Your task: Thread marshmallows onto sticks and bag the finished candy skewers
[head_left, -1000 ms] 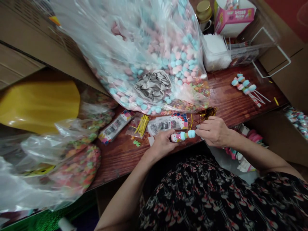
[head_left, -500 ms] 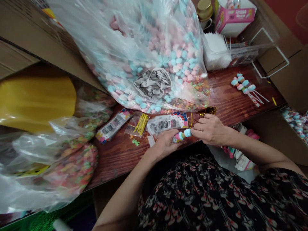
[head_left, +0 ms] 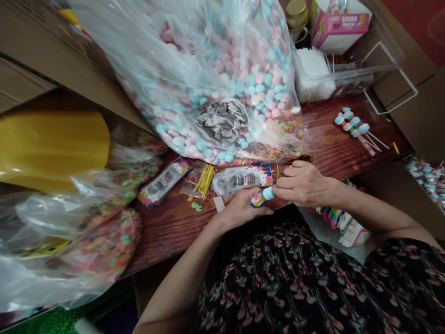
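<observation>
My left hand is closed around one end of a marshmallow candy skewer with blue, white and orange-yellow pieces, its thumb lying along the lower side. At the other end my right hand pinches the skewer, with the fingertips curled and partly hidden. Whether a wrapper covers the candy is hard to make out. Just beyond the hands lie a stack of printed plastic bags and a gold foil piece. A packet of yellow twist ties is to their left.
A large clear bag of marshmallows fills the back, a grey cloth on it. Finished skewers lie at right near a plastic bin of white sticks. Gummy bags stand left. The table edge runs close to my body.
My right hand has shifted slightly left and down. My left thumb now stretches out further beneath the skewer, which has turned a little.
</observation>
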`<state>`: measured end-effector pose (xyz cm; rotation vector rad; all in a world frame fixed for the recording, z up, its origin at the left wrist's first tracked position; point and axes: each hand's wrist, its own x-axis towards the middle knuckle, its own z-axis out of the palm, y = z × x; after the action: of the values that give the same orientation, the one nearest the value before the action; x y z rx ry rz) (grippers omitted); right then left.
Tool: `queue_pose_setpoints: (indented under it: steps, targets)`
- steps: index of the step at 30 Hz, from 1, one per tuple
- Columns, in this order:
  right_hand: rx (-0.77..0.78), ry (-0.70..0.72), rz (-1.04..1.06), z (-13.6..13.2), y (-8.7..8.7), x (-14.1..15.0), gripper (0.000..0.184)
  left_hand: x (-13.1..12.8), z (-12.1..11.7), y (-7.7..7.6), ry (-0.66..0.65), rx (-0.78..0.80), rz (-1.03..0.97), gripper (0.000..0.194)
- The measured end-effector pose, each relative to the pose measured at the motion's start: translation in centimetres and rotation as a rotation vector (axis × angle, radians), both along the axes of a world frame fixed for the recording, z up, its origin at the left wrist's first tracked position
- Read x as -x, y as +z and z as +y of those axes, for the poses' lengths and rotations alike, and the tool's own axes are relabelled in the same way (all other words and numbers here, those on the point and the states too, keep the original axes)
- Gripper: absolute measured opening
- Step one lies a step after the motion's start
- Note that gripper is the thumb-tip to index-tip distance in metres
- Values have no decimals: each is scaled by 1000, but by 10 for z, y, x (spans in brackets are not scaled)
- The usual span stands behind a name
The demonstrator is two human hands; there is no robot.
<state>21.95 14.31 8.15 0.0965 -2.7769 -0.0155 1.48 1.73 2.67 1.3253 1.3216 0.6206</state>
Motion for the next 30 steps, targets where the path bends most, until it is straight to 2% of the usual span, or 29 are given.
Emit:
queue_pose_setpoints:
  steps: [4,9,12,16,20,24,27,30]
  targets:
    - [45,43,-26,-10,-13,3,22,-4,-1,0,30,75,-76,38]
    - [105,44,-27,-21,-27,19,19,-10,-1,0,33,33,-109,33]
    - [117,16,-5,-18,-21,25,18,-8,-3,1,80,-31,-94,33]
    - [125,-66,16,0,-2,17,17,2,-12,6,148,-68,-107,45]
    - [139,-54,-103,5,3,8,19,3,-17,6,169,-109,-93,34]
    - [205,-18,-221,-15,-12,22,12,-12,-16,-3,142,-160,-90,32]
    - [284,39,-201,-26,-27,33,8,-16,-17,-6,175,-181,-144,34]
    - [347,74,-130,-20,-34,35,9,-3,-20,0,232,-130,-250,53]
